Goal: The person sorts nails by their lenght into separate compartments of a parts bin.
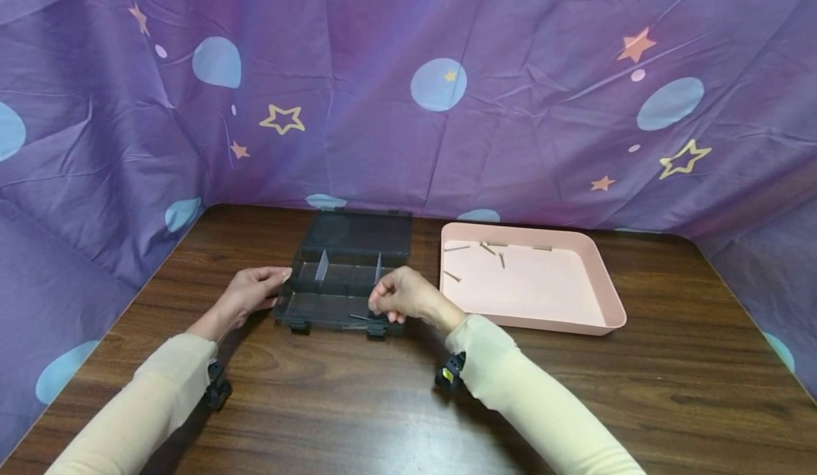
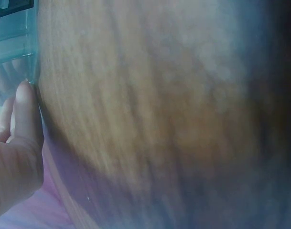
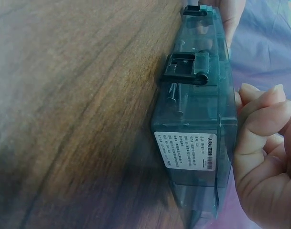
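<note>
- The compartment box (image 1: 319, 306) was smoky grey to teal.
- The latches (image 1: 376, 332) were black.
- The label (image 3: 187, 150) was white, printed black.
- The tray (image 1: 530, 287) was pale pink; its screws (image 1: 502, 261) were brassy.
- The tabletop (image 1: 345, 404) was brown, wood-grained.
- The backdrop (image 1: 383, 149) was purple with blue discs, orange and yellow stars.
- The sleeves (image 1: 549, 397) were cream.

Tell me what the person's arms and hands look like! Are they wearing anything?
The left hand and right hand wear no gloves. The left sleeve and right sleeve are long, plain and pale yellow. The left wrist device and right wrist device are small and black; the right one shows a bright yellow patch.
</note>
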Tool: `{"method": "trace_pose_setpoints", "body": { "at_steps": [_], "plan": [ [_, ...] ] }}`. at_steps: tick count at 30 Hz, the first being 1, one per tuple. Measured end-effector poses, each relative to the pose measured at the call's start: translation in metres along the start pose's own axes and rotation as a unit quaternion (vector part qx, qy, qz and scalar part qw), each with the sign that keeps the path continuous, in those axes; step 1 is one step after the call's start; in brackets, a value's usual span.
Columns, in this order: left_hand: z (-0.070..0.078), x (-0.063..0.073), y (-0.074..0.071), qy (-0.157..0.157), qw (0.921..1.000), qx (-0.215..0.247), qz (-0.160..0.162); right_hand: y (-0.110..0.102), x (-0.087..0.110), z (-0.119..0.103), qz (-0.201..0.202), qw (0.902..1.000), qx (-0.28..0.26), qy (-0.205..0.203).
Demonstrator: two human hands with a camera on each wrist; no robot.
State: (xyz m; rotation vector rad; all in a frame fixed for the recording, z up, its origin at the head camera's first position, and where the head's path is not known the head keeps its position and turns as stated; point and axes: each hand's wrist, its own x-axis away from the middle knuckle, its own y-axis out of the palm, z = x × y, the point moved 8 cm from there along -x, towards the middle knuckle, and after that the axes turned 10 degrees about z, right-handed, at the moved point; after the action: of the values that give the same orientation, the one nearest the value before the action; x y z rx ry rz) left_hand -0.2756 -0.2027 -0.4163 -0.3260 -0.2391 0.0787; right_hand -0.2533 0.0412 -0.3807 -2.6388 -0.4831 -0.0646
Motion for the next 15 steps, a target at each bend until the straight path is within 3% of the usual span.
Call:
{"method": "trace_pose_setpoints", "body": {
  "at_steps": [8, 15],
  "plan": [
    [0.0, 0.0, 0.0, -0.004, 1.0, 0.005, 0.004, -0.009, 0.001, 0.002, 0.01, 0.9982, -0.059, 0.01],
    [-0.001, 0.0, -0.001, -0.003, 0.9998, 0.02, 0.001, -0.035, 0.002, 0.0, 0.051, 0.993, -0.104, 0.022]
  ]
}}
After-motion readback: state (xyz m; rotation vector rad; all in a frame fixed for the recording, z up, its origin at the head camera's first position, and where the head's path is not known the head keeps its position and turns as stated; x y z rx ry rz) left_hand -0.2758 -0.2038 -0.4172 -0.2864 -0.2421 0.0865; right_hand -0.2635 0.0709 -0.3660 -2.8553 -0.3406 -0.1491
